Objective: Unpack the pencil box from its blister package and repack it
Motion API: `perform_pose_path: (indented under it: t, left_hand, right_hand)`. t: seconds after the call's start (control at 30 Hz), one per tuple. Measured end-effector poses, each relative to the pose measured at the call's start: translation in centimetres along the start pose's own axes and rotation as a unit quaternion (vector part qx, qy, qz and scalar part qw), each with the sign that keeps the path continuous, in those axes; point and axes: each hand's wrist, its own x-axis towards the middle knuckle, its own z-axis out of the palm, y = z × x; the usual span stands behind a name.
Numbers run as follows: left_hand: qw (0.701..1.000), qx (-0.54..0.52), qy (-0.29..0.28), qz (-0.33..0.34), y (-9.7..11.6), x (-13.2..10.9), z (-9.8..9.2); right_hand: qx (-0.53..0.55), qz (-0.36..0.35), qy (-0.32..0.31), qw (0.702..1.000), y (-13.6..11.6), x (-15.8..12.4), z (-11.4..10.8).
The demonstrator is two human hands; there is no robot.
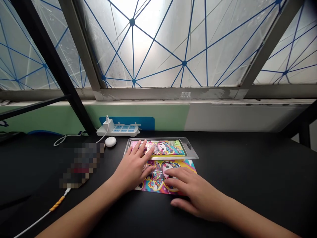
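A colourful cartoon card [184,165] lies flat on the black table [247,172]. Just behind it lies a clear plastic blister pack [190,148] with another colourful printed insert inside. My left hand [135,168] rests flat with fingers spread, its fingertips reaching onto the near left part of the blister pack and its palm on the card's left end. My right hand [195,193] lies open on the card's right half, fingers stretched toward the cartoon face.
A white power strip [121,129] with a plugged charger sits by the wall, a white oval earbud case [110,141] in front of it. A blurred object [81,165] with a white cable [39,219] lies at the left. Frosted windows rise behind.
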Motion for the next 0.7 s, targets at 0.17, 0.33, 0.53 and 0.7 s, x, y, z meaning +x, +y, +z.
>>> perform_pose_path:
  t: [0.17,0.33,0.53,0.7]
  left_hand:
    - [0.998,-0.014,-0.064,-0.02,-0.2,1.4,-0.8]
    - [0.993,-0.073,-0.083,-0.029,-0.6,3.3,-2.7]
    - [0.995,-0.04,-0.043,-0.083,-1.2,3.4,-3.2]
    - [0.994,-0.023,-0.004,-0.106,-2.0,3.0,-2.5]
  right_hand:
    - [0.048,0.077,-0.1,0.991,-0.4,0.7,-0.4]
    - [0.072,0.08,-0.102,0.989,-0.6,0.3,-1.3]
    - [0.073,0.101,-0.061,0.99,0.3,-2.1,-2.3]
    - [-0.024,0.112,0.024,0.993,1.5,-3.5,-2.0]
